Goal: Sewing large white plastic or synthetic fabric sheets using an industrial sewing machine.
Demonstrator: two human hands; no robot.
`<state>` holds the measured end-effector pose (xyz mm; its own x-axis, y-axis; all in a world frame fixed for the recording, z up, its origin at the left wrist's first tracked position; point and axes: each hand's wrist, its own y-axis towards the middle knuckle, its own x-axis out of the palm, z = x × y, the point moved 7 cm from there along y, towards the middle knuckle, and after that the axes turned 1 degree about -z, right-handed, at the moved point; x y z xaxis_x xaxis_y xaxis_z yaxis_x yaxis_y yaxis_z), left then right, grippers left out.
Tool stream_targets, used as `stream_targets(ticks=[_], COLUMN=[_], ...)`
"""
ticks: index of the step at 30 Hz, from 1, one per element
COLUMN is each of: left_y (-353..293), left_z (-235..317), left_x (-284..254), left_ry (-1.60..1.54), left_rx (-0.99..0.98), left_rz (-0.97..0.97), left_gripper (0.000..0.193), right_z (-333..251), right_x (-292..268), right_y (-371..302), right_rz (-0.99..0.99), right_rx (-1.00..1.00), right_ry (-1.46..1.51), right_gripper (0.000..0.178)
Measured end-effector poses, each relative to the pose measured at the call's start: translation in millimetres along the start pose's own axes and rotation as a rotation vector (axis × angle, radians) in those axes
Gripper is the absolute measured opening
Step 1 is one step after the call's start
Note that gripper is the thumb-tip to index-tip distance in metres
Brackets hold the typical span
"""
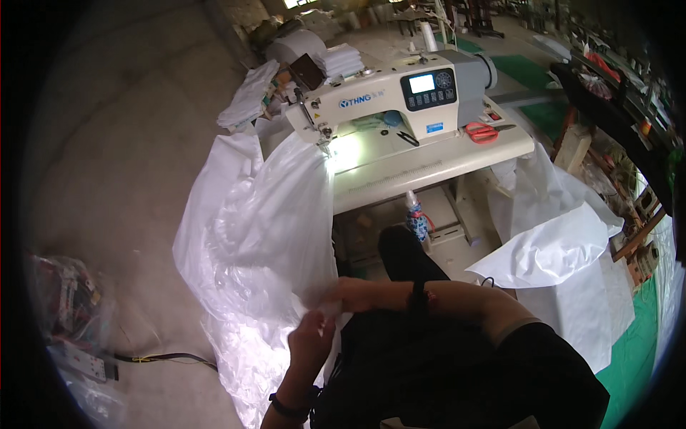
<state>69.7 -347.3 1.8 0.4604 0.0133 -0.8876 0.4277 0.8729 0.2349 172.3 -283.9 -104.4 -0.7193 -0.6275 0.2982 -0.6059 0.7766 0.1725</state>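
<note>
A large, shiny white sheet [250,222], thin and crinkled, hangs from the left end of the sewing machine [371,93] down toward the floor. Its upper part lies at the needle area, where a bright lamp glows. Low in front of my body, my left hand [312,337] is closed in a pinch on the sheet's edge. Just above it, my right hand [351,294] reaches across from the right and also grips the edge. The fingertips of both hands are partly hidden by the sheet and slightly blurred.
Red-handled scissors [482,133] and small black snips [408,139] rest on the machine table [421,170]. Below it stands a blue patterned bottle [416,214]. More white sheeting [557,247] drapes at the right. Stacked white material [341,61] lies behind; a black cable [171,357] crosses the floor.
</note>
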Motion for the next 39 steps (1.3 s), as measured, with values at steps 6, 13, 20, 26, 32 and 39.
stream_targets(ticks=[6, 13, 20, 26, 32, 39], left_y=[41.2, 31.8, 39.9, 46.2, 53.8, 87.4], left_z=[-42.1, -72.6, -42.2, -47.6, -56.0, -10.8], left_x=[-8.9, 51.5, 40.4, 48.4, 58.2, -6.7], left_ry=[0.138, -0.298, 0.131, 0.134, 0.080, 0.111], left_rx=[-0.370, -0.604, -0.235, -0.201, -0.273, -0.048], left_rz=[-0.027, -0.325, -0.160, -0.167, -0.281, 0.042], left_gripper=[0.043, 0.042, 0.038, 0.035, 0.043, 0.034], right_z=[61.2, 16.6, -62.4, -61.8, -58.7, -51.3], right_x=[15.5, -36.1, -101.8, -111.1, -117.4, -120.0], right_y=[-1.3, -19.2, 7.1, -35.7, -59.7, -17.7], right_rz=[-0.169, 0.203, 0.760, 0.876, 0.896, 0.883], right_rx=[0.249, 0.432, 0.286, 0.206, 0.192, 0.090], right_ry=[0.536, 0.286, -0.870, -0.521, -0.237, -0.235], right_gripper=[0.038, 0.038, 0.030, 0.030, 0.038, 0.043])
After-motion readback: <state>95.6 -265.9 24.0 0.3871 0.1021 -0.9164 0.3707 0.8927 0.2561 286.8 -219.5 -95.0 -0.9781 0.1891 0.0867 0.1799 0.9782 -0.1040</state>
